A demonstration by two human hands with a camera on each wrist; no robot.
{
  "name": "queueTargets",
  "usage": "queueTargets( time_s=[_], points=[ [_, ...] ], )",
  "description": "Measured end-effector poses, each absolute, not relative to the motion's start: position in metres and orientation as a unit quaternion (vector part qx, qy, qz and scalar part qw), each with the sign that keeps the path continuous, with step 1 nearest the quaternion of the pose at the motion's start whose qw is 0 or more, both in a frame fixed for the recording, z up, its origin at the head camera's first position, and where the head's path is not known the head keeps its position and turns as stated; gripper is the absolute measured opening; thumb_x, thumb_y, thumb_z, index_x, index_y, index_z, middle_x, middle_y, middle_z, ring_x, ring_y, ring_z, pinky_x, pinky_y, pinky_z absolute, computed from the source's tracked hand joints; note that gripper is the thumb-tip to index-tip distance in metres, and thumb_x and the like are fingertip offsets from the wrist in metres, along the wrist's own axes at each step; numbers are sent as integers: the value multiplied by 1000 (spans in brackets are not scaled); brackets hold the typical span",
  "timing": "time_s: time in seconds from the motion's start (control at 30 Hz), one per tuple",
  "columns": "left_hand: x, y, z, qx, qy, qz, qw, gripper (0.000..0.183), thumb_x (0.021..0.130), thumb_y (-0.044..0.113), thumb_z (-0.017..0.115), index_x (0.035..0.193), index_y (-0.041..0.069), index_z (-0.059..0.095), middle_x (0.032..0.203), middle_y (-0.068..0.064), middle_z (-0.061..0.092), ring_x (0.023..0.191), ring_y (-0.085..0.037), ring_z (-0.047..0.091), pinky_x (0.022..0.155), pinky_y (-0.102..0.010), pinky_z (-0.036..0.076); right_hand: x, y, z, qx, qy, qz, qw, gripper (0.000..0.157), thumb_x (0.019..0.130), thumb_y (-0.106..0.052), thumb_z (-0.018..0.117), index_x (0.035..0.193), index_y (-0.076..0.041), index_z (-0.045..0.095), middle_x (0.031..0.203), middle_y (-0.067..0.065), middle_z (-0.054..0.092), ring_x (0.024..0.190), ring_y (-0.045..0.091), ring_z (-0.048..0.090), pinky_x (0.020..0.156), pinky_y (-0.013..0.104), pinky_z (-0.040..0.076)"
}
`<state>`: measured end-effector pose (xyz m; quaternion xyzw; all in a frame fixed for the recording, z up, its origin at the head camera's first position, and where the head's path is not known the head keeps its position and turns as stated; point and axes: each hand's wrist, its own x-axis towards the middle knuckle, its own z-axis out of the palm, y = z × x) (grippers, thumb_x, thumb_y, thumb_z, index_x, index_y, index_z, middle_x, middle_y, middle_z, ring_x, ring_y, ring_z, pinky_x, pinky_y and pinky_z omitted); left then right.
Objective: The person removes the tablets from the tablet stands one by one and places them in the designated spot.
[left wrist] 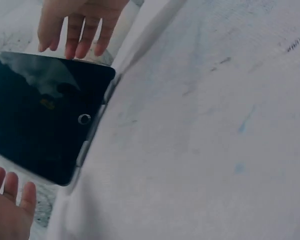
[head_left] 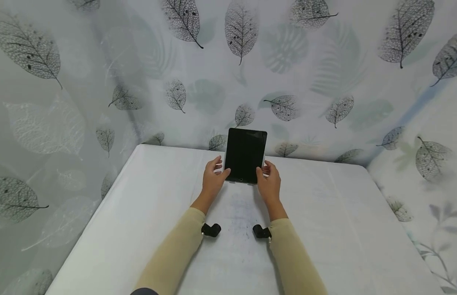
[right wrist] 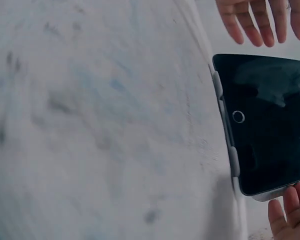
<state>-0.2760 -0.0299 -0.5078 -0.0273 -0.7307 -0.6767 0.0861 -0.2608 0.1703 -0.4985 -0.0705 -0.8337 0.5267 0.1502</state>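
Observation:
A black tablet [head_left: 245, 155] with a round home button leans upright near the table's far edge. Two small grey lips [right wrist: 234, 161] of a stand sit along its bottom edge; most of the stand is hidden behind it. Beside the tablet's left edge is my left hand [head_left: 213, 179], fingers extended, with a gap to the tablet in the right wrist view. At the opposite edge, my right hand [head_left: 270, 183] has its fingertips [right wrist: 292, 194] at or very near the tablet's side, its fingers loosely extended. Neither hand grips it.
A white cloth with faint stains covers the table [head_left: 317, 213]. Leaf-printed curtains [head_left: 206, 98] hang behind it and along both sides. Small black devices [head_left: 211, 230] are strapped at both wrists, over the sleeves.

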Motion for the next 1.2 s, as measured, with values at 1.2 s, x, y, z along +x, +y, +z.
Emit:
queueTargets(
  time_s=[1.2],
  points=[
    [-273,-10,-553,-19,-762,-626,165,55,84,-12,66,135,5,61,119,-12,60,113,-25,61,102,-38,55,-265,161,-543,-139,-812,524,218,35,83,-6,82,114,1,68,104,19,67,93,30,64,86,40,52]
  ],
)
